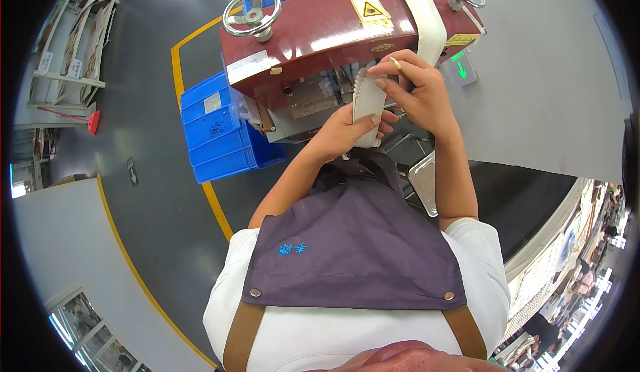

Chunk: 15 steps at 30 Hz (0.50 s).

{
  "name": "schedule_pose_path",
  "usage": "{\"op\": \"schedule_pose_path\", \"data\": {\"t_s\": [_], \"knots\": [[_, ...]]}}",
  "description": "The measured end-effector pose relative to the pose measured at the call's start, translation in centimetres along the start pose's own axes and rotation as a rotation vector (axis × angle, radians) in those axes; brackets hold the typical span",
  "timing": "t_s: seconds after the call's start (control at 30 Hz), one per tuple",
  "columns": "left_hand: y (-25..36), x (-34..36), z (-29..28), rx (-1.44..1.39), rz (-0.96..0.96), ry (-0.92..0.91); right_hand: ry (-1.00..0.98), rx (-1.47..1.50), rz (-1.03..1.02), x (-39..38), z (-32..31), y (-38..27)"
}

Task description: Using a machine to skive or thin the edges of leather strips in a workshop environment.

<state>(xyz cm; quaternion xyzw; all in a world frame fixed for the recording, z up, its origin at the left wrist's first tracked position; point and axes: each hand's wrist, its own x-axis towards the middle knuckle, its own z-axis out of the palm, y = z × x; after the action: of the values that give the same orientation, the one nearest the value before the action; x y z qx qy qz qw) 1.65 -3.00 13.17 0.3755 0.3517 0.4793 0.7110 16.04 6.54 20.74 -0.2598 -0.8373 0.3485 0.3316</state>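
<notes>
Strips (368,102), white, long axis pointing toward maroon machine (313,25), left grip (341,131) clamped on them, state of right grip (421,92) unclear

At centre we see matt white strips (368,103); above, a glossy red machine (313,25) with polished metal handwheels (254,17); left, a plastic crate (217,135); below, a cloth apron (353,252).

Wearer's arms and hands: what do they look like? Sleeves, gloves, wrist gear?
Short white sleeves, forearms bare below them. Left hand and right hand are ungloved. No watch, cable or marking visible on either wrist.
</notes>
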Motion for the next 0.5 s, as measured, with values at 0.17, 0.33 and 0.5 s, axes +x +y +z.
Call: {"op": "schedule_pose_path", "data": {"t_s": [0.17, 0.33, 0.5], "knots": [[-0.2, -0.9, -0.7, 0.104, -0.022, 0.003, -0.121, 0.084, 0.121, 0.0, 0.5, 1.4], [-1.7, -1.1, -2.0, 0.234, -0.085, -0.052, -0.219, 0.399, 0.406, -1.2, 1.2, 2.5], [-2.4, -0.9, -2.7, -0.072, -0.094, 0.091, -0.233, 0.572, 0.556, -3.7, 3.7, 3.7]]}}
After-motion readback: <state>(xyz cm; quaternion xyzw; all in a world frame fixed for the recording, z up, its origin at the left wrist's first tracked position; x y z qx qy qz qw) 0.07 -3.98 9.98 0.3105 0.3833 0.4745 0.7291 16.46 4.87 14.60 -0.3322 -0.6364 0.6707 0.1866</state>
